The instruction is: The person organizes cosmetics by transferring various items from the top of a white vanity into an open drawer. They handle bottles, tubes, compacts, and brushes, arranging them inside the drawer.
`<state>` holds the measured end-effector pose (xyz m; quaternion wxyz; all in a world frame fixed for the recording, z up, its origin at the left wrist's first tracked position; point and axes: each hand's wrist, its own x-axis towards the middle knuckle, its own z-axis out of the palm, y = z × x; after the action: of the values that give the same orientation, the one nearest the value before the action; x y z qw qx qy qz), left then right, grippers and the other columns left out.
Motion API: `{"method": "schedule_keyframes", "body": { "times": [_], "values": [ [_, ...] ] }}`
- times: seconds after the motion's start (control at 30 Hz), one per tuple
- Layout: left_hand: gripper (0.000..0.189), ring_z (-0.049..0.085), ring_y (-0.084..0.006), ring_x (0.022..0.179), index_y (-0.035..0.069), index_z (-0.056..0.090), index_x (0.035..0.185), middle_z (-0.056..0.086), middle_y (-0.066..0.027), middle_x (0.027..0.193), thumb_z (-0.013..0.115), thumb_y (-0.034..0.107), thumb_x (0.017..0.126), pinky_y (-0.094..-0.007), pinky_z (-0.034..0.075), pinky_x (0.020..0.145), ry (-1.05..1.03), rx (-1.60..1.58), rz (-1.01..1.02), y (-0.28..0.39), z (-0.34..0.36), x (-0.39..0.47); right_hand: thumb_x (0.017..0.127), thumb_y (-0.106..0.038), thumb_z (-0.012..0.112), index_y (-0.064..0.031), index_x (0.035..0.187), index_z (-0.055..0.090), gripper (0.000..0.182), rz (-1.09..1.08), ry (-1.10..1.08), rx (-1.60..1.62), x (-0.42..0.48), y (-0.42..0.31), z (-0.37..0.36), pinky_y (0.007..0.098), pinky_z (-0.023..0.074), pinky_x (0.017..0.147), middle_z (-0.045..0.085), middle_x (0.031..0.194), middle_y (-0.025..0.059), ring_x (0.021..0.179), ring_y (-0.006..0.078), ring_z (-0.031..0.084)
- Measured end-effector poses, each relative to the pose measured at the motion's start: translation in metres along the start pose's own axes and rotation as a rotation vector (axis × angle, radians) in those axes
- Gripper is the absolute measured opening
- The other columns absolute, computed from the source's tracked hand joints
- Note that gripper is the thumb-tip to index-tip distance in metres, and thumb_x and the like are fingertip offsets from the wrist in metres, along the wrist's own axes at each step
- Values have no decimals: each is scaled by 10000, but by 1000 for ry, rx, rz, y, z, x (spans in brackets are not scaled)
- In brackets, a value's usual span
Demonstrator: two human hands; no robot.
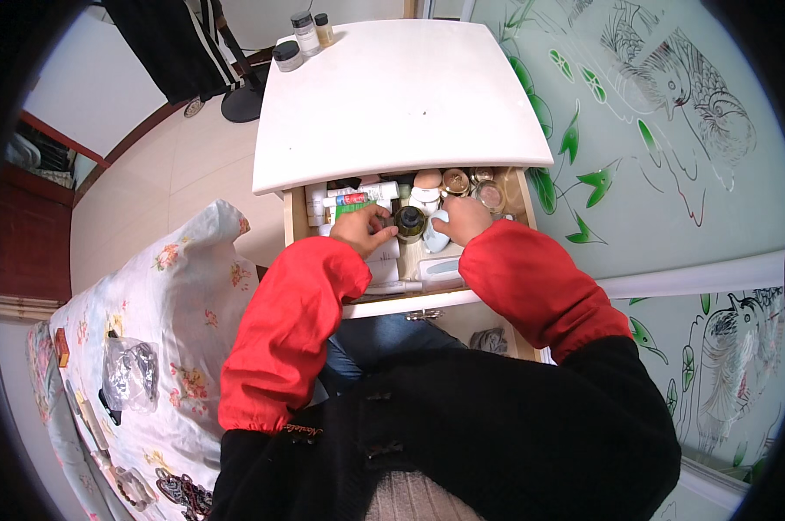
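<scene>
An open wooden drawer (404, 305) full of cosmetics is in front of me, and both hands reach into it. My left hand (364, 229) is over white boxes and tubes on the left side, its thumb and fingers apart with nothing visible between them. Just right of its thumb stands a dark round bottle (410, 223) with a black cap. My right hand (465, 220) grips a pale blue oval object (437, 236), thumb on its upper face; its fingertips are partly hidden. Behind that hand are a beige egg-shaped sponge (427, 178) and gold-lidded round jars (456, 181).
Above the drawer, the white cabinet top (399, 104) bears a dark-lidded jar (288, 56) and two small bottles (306, 34). A floral-covered bed (197, 312) lies left, with a clear plastic bag (131, 374) on it. Patterned glass panels (627, 163) stand close on the right.
</scene>
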<state>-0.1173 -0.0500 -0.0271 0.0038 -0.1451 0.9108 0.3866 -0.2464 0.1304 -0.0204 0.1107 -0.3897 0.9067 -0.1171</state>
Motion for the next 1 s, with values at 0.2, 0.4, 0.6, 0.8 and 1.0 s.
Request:
{"method": "schedule_keyframes", "body": {
  "times": [0.2,0.4,0.6,0.8,1.0],
  "values": [
    [412,586,-188,631,65,567,1039,611,-54,695,688,304,727,-306,454,598,-32,11,27,-1,4,0,732,-331,635,3,845,602,355,22,81,-1,1,-8,4,422,468,603,614,700,184,680,329,604],
    [465,590,-189,631,65,538,1092,610,-52,687,694,291,717,-304,457,596,-55,11,23,1,4,0,733,-385,650,42,972,538,502,22,4,217,-4,-6,-10,411,481,648,625,755,193,725,338,615],
    [493,602,-203,643,61,534,1108,618,-57,699,698,300,709,-307,471,611,-78,30,38,2,6,-1,691,-377,689,25,1040,515,560,-10,-183,284,-7,-3,-19,369,461,623,608,716,150,684,282,603],
    [500,612,-202,646,46,546,1108,639,-72,708,694,306,707,-303,473,612,-98,50,33,-2,8,0,642,-328,705,-7,1116,476,617,-60,-217,67,-7,-5,5,388,474,659,624,765,158,729,321,609],
    [525,613,-213,661,52,546,1122,643,-65,723,678,349,710,-323,474,609,-130,49,23,-4,8,2,661,-279,666,-56,1132,409,581,-15,-127,-21,-6,-3,19,451,470,660,606,773,222,725,374,596]
  ]
}}
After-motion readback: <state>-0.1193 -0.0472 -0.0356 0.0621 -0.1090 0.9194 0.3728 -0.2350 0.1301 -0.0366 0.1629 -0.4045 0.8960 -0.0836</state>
